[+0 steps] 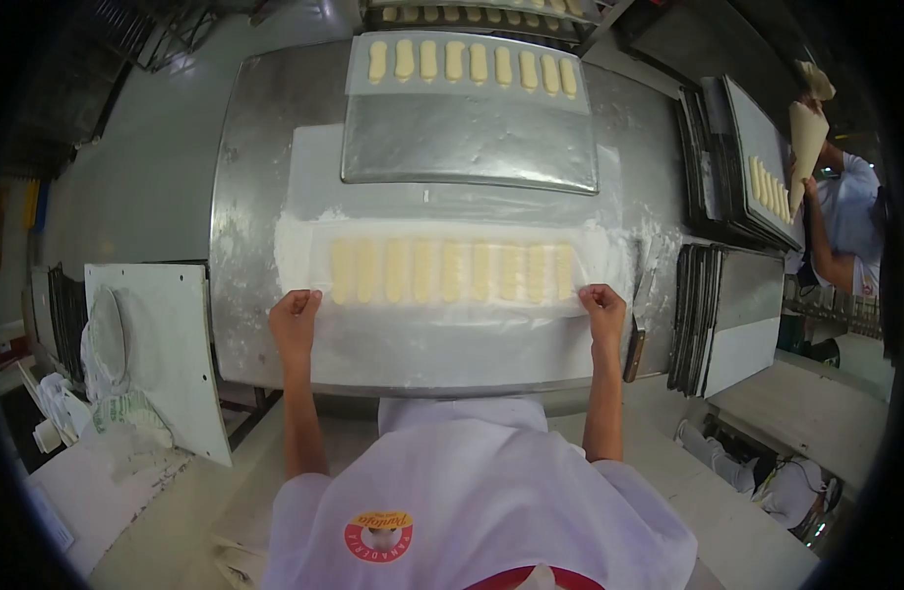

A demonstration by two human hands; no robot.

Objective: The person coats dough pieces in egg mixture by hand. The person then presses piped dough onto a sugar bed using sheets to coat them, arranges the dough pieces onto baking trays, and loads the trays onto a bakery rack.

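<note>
Several pale batter strips [452,271] lie in a row under a thin translucent sheet [432,310] on the metal table [265,128]. White powder surrounds them. At the sheet's left end my left hand [297,313] is closed, its fingers pinching the edge. My right hand [602,307] pinches the sheet's right end in the same way. Beyond the sheet, a metal tray [469,143] carries another row of pale strips [479,65] on paper along its far edge.
A knife [634,354] lies on the table's right side. Stacked trays [737,157] and more trays [708,315] stand at the right. A co-worker [845,211] holds a piping bag [806,143] there. A white board [157,344] leans at the left.
</note>
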